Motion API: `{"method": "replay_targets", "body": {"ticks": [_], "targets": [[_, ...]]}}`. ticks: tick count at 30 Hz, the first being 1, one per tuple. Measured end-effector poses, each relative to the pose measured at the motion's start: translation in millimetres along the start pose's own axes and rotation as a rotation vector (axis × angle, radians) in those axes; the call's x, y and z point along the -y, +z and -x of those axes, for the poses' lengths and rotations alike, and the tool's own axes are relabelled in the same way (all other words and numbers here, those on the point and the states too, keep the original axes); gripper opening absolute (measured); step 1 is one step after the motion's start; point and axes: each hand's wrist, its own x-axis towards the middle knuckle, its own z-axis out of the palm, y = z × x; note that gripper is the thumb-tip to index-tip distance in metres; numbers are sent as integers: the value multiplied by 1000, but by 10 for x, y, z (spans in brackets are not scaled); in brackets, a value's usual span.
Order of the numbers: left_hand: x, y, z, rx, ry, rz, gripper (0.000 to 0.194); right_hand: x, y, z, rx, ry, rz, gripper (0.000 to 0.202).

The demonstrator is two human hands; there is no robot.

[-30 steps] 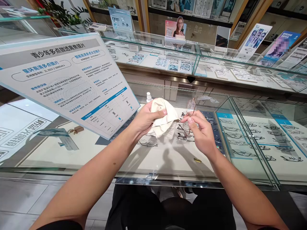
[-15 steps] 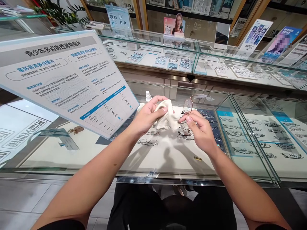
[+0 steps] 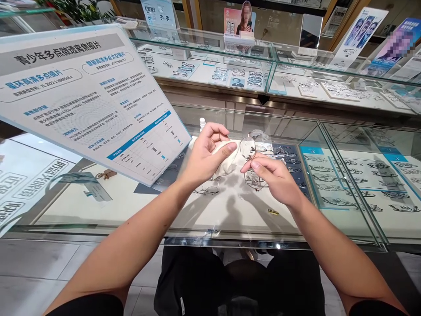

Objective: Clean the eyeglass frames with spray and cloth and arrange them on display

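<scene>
R hand (image 3: pixel 276 175): closed; thumb + fingertips pinch wire-rim eyeglasses (image 3: pixel 249 156) approx. at mid-frame, 1 lens above fingers, 1 below. Frame stands roughly upright, held up over glass counter (image 3: pixel 148 221).

L hand (image 3: pixel 208 153): closed on cream cloth (image 3: pixel 227 166), thumb on near side, some fingers curled above; cloth bunched, lower part hanging. Cloth just L of eyeglasses; contact betw. the two: can't tell.

Btwn. forearms: stretch of glass top running to front edge (image 3: pixel 230 242), dark trim; person's lap beyond it. Both forearms cross this edge.

Beyond L hand: white bottle (image 3: pixel 202 124), upright, partly hidden by hand.

L side: lg. printed board (image 3: pixel 95 101), tilted, its lower R corner near L wrist; tightest side for L arm. Below board: tag w/ ribbon (image 3: pixel 97 186), sm. brown item (image 3: pixel 110 174) beside it.

R of center: sm. gold-colored piece (image 3: pixel 272 212), near R forearm, toward front edge. Dark panel w/ frames (image 3: pixel 297 169), behind/R of R hand. Farther R: display section (image 3: pixel 329 175), rows of specs, glass seam along its R side.

Rear: 2nd glass case (image 3: pixel 210 74), across gap from counter, w/ specs inside + upright ad cards on top.
</scene>
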Motion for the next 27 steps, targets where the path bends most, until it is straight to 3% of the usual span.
{"method": "replay_targets", "body": {"ticks": [3, 8, 13, 16, 20, 27], "targets": [[-28, 39, 62, 1, -4, -64, 57, 16, 26, 9, 60, 26, -16, 42], [-15, 64, 126, -4, 88, -225, 48, 62, 40, 30, 107, -21, -17, 44], [67, 25, 84, -244, 389, -501, 60, 100, 33, 45, 120, -55, 14, 49], [53, 29, 109, -347, 416, -623, 69, 111, 43, 50, 121, -62, 19, 49], [-23, 111, 214, -288, 411, -679, 73, 140, 73, 66, 92, -92, 14, 46], [-45, 212, 315, -212, 341, -675, 49, 170, 98, 93, 74, -95, 19, 47]]}}
